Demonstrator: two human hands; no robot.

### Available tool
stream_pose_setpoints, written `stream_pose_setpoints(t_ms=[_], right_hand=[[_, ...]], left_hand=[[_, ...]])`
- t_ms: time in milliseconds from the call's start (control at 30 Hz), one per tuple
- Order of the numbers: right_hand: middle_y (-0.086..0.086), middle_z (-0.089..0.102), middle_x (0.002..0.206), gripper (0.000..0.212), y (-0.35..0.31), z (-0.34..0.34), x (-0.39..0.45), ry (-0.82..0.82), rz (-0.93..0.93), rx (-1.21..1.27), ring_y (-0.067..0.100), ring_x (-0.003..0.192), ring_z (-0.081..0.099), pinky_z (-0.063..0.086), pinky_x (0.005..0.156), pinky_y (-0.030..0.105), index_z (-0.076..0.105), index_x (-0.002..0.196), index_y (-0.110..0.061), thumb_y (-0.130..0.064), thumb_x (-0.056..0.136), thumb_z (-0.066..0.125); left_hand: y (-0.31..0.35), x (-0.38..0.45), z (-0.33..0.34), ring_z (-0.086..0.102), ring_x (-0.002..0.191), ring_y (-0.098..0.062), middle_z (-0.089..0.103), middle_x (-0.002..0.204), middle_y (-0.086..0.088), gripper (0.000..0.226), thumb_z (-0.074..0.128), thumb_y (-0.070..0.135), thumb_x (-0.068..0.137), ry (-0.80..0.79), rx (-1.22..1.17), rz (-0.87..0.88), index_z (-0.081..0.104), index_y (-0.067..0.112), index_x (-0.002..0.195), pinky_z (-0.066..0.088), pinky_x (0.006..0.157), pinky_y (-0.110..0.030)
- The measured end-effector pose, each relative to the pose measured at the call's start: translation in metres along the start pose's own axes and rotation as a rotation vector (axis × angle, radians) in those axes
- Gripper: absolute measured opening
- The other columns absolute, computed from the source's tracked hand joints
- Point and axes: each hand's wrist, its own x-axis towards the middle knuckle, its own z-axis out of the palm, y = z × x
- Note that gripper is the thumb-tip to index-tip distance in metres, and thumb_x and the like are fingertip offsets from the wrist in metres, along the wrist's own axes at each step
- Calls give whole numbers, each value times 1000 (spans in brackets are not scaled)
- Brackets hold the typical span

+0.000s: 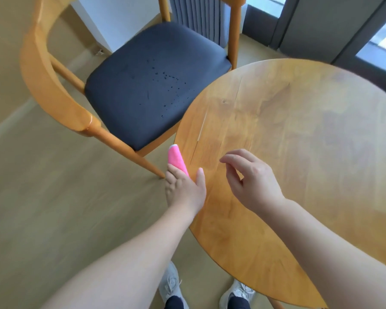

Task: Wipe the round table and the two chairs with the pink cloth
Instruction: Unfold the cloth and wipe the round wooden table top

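Two bare forearms fill the near field, grey sneakers (172, 284) seen below them on the pale wood-look floor (54, 208).

Pink folded microfibre cloth (177, 160) is held at the near-left rim of the round honey-coloured wooden table (299, 130), gripped by the left hand (184, 190): thumb laid on the tabletop side, fingers wrapped over the rim side, cloth end protruding past the fingers. Cloth appears pressed against the table edge, though actual contact cannot be confirmed.

Right hand (252, 179) is held over the tabletop, just right of the cloth; fingers loosely curled, nothing pinched. Whether it touches the wood cannot be told.

Progress, as judged:
- Tabletop: no droplets or crumbs seen; a faint hazy sheen is noted on the far-right part. Probably wiped already or partly so; not provable.
- Table rim: judged to be the step in hand.
- Wooden armchair with dark navy padded seat (143, 85), just left of and behind the table: scattered water droplets (165, 79) remain on the seat, so it is taken as not yet wiped. Curved backrest state is not determinable.
- Second chair: not in view; status unknown.

Estimated under halfway; both chairs are presumed outstanding.
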Motion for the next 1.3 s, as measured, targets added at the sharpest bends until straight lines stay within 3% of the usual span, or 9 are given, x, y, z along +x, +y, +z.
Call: stream_pose_setpoints(t_ms=[167,400,633,833,1000,1300], right_hand=[[6,68,99,18,12,2,11,13,26,-20,17,64,59,53,57,34,71,97,-3,4,85,60],[6,68,100,19,12,1,19,53,112,-72,17,63,57,53,57,36,71,98,-4,6,84,62],[4,67,99,23,19,-29,23,118,150,-79,8,60,46,53,56,33,71,96,-4,10,79,65],[6,67,101,25,38,-64,25,61,140,-91,25,69,64,53,57,33,71,99,-5,8,79,63],[5,67,101,26,65,-71,42,80,143,-134,26,71,65,52,57,31,71,100,-6,7,78,65],[8,67,102,25,84,-50,70,174,346,-192,30,72,64,52,63,33,71,99,-4,7,78,64]], left_hand=[[5,16,4,31,133,-37,22,149,-24,96,18,66,87,102,208,61,-4,-7,146,31,107,-42],[17,45,-8,34,131,-35,25,147,-23,96,24,66,89,71,325,154,-2,-6,147,33,106,-42],[48,79,-23,39,125,-33,31,142,-21,99,19,71,87,46,432,136,-2,-5,147,36,101,-40],[77,111,-32,37,128,-35,31,144,-21,97,17,71,87,47,466,220,2,-2,148,33,105,-44],[106,139,-30,37,129,-36,32,144,-22,97,17,72,86,86,504,308,5,-2,148,35,104,-45],[160,185,-30,35,131,-36,31,146,-22,96,21,72,86,3,564,529,7,1,149,32,106,-46]])
